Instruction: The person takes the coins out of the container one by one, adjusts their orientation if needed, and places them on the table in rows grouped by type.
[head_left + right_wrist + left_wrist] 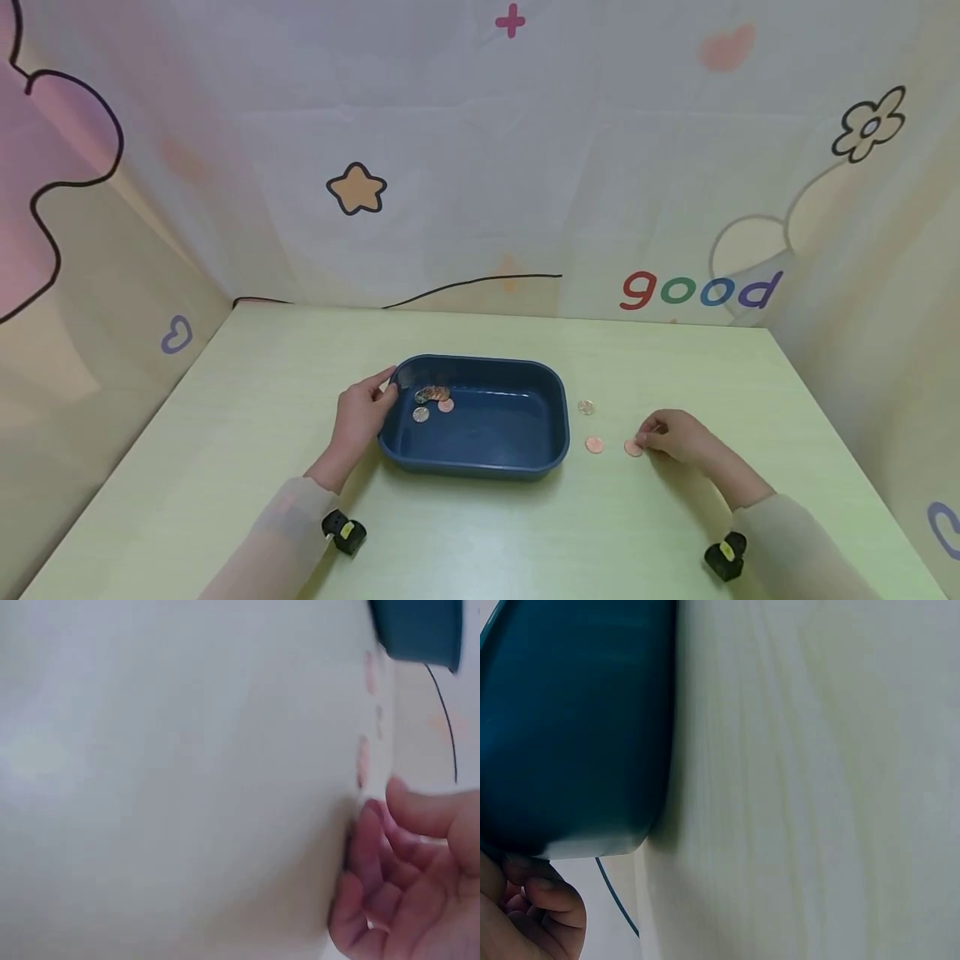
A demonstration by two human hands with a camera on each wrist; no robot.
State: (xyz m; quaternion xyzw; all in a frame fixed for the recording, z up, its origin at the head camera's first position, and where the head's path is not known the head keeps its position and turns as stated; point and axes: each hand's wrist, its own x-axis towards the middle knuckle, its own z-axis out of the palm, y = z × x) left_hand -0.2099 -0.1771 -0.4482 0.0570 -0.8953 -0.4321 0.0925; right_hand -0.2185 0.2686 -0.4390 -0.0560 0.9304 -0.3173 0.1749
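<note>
Right of the blue tray point(480, 433), the right hand point(678, 435), thumb parted from bent fingers, is at a flat coin point(632, 449) (farthest from the tray). Its thin edge could make it skid. The left hand point(360, 412) pinches the tray's left end; tugging might scatter the coins inside point(421, 414).

Two arms reach forward, and the hands are well apart. The left arm point(270, 542) slants in toward the middle, and so does the right arm point(802, 546). The left hand point(362, 414) is pinching, with its thumb on one side and its fingers on the other. Some of its fingers are bent in. The right hand point(678, 435) points inward and is low down. Its fingers are softly bent, and its thumb sits a little bit away from them.
</note>
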